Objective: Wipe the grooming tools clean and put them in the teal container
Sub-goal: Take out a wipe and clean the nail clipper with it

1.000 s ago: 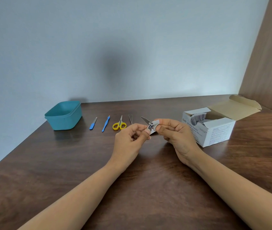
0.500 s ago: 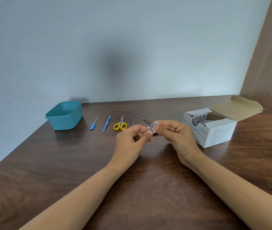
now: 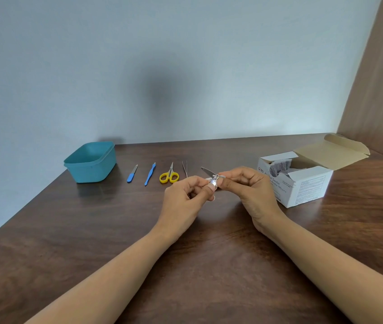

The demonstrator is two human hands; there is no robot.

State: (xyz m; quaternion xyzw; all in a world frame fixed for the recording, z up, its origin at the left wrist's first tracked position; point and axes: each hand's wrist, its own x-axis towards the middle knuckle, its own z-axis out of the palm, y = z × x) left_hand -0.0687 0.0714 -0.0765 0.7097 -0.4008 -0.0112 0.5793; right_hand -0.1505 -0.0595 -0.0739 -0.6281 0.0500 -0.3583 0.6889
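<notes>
A: Holding what, up over the brown wooden table (image 3: 92, 230)?

B: Pinching a small shiny metal nail clipper (image 3: 212, 178) with a thin pointy lever. Gripping it tight in the left hand (image 3: 185, 197), using curled fingers and thumb.

A: And rubbing with what?

B: Pressing a little white wipe (image 3: 222, 176) on the clipper, pinching it in the right hand (image 3: 250, 185).

A: Lying behind, in a row?

B: Lying flat and apart: thin metal tweezers (image 3: 184, 168), yellow-handled scissors (image 3: 169, 176), a skinny blue stick tool (image 3: 149, 174), a short blue nail file (image 3: 132, 174).

A: Sitting further left?

B: Standing there, a smooth square teal container (image 3: 92, 173) with round corners. Sitting far right, an open white cardboard box (image 3: 302, 189) with crinkly packets.
</notes>
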